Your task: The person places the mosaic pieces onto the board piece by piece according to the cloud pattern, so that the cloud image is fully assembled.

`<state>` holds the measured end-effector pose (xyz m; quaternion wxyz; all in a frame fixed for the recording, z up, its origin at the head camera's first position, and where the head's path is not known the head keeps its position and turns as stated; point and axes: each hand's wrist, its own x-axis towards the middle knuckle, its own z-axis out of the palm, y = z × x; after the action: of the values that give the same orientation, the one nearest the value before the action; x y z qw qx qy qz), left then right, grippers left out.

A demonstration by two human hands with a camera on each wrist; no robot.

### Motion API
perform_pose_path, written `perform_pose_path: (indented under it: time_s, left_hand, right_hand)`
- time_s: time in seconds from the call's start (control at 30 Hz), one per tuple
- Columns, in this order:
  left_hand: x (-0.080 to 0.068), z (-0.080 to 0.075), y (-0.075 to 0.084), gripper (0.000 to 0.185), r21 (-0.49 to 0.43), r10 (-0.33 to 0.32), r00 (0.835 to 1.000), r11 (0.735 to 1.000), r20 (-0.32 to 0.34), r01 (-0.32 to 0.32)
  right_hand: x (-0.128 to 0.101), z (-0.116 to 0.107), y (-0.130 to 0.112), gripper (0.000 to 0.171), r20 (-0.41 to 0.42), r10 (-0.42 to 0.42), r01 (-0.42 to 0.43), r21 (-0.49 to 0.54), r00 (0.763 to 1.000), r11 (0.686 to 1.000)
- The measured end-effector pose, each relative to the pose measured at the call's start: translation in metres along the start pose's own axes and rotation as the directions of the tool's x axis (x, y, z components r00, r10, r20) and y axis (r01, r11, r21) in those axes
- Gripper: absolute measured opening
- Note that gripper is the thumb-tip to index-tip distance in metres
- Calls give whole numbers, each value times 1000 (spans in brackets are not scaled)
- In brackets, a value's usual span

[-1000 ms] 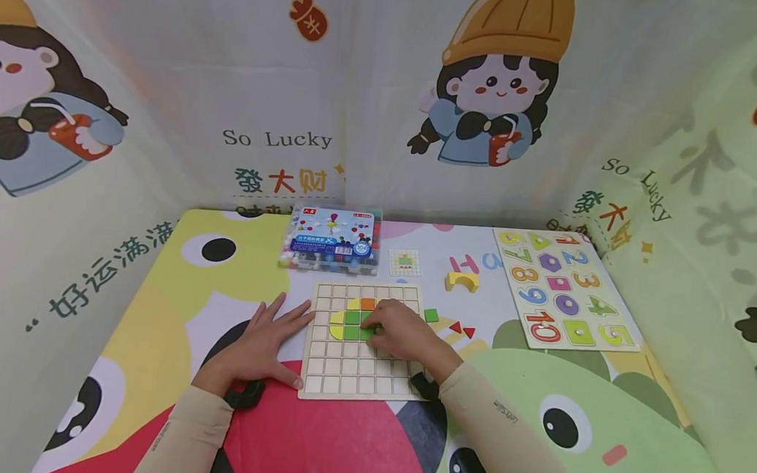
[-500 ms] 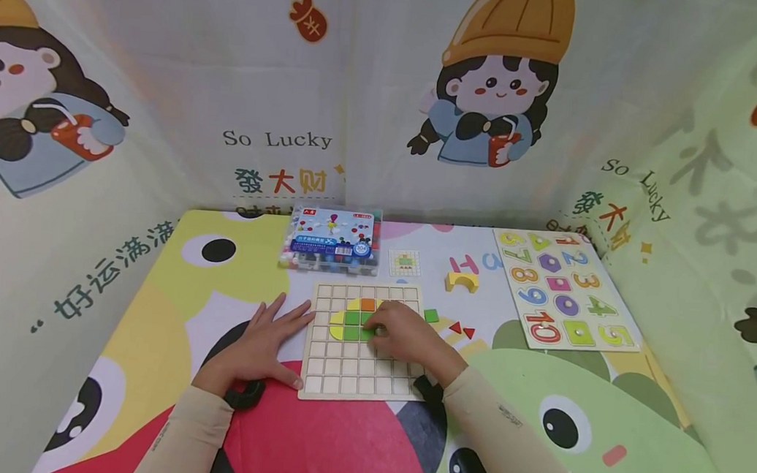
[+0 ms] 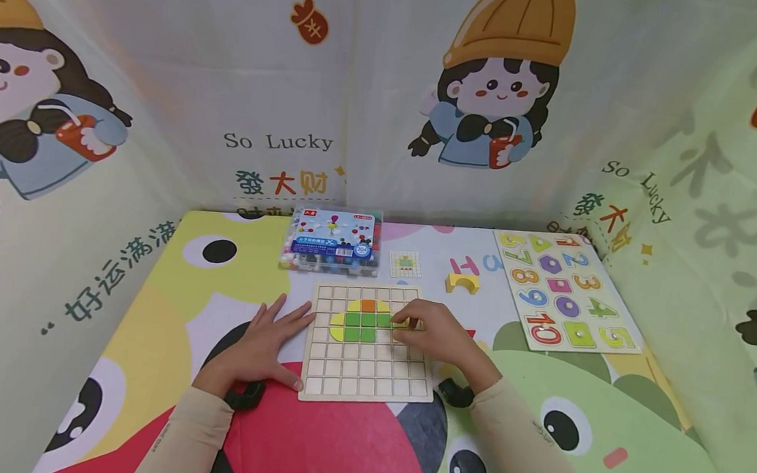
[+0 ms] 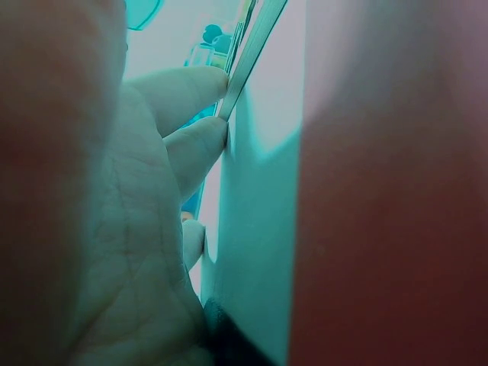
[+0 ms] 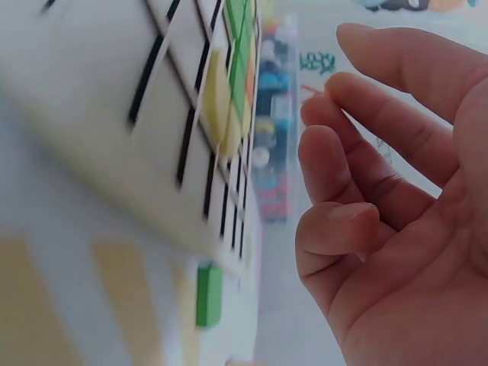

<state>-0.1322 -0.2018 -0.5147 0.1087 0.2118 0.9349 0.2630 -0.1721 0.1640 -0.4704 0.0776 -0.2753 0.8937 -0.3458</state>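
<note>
A wooden grid board (image 3: 332, 369) lies on the printed cloth, bearing green squares (image 3: 353, 319), an orange square (image 3: 368, 306) and yellow rounded pieces (image 3: 336, 332). My left hand (image 3: 254, 343) lies spread at the board's left side; its fingertips (image 4: 217, 131) touch the edge in the left wrist view. Over the right side of the board hovers my right hand (image 3: 439, 334), fingers loosely bent, thumb apart, nothing between them in the right wrist view. Beyond the board's corner in that view sits a loose green square (image 5: 208, 296), hidden behind the hand in the head view.
Behind the board stand a clear box of small parts (image 3: 332, 240) and a small pattern card (image 3: 406, 264). A yellow arch block (image 3: 463, 283) and a number puzzle board (image 3: 566, 292) lie to the right. A red triangle (image 3: 470, 334) peeks out past my right hand.
My right hand has lifted off the pieces and moved right, uncovering a green square in the upper row. It now blocks the loose green square from the head view. The left hand stays put.
</note>
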Motion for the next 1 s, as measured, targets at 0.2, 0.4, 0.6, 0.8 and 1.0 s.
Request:
perform_pose_path:
  time_s: [0.2,0.4,0.6,0.8,1.0]
  left_hand:
    - [1,0,0,125,-5,3,1000,1000,0,-3]
    - [1,3,-2,125,9,2,1000,1000,-4,-2]
    - [0,4,-3,125,5,8,1000,1000,-11,-7]
    - [0,4,-2,124,9,10,1000,1000,-12,-10]
    - [-1,2,0,124,9,4,1000,1000,-9,-4]
  right_hand:
    - [-15,-8,17,23,-80,13,-11,20,997,1000]
    - [-26,-14,33,22,-176,46,-46,7,983,999]
    - [-31,-18,43,20,-257,34,-39,-14,966,999]
    - [-30,-17,49,30,-245,43,-56,-46,969,997]
    - [-29,-14,55,41,-140,100,-109,-60,985,992]
